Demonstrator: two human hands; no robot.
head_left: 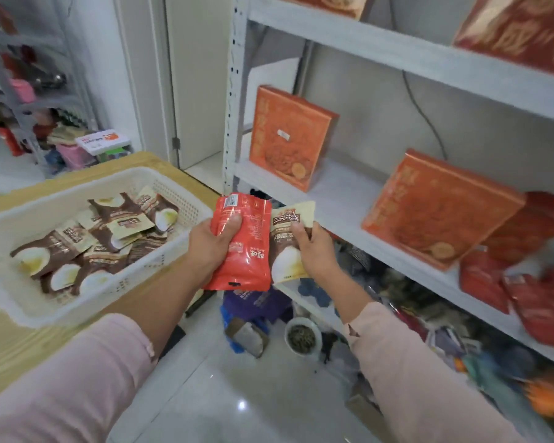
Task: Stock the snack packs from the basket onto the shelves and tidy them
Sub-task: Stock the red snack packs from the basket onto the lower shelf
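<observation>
Head view: the left hand point(212, 241) grips a red pack point(242, 247) by its upper edge, thumb pressed across the face, so the pack hangs flat and upside down with its lettering towards the camera. Just beside it the right hand point(314, 251) pinches a brown pack point(287, 243) by its right side, face up. The two packs touch edge to edge between basket and shelf, probably held apart by kind so each can go to its own spot. To the left, the white basket point(173, 183) sits on a wooden table point(10, 346) and holds many more brown packs point(87, 244) in a loose heap. To the right, the middle shelf point(343, 199) carries upright orange boxes point(288, 139) and, farther along, red packs point(541, 302) of what looks like the same sort. Open space between the boxes would take the packs.
</observation>
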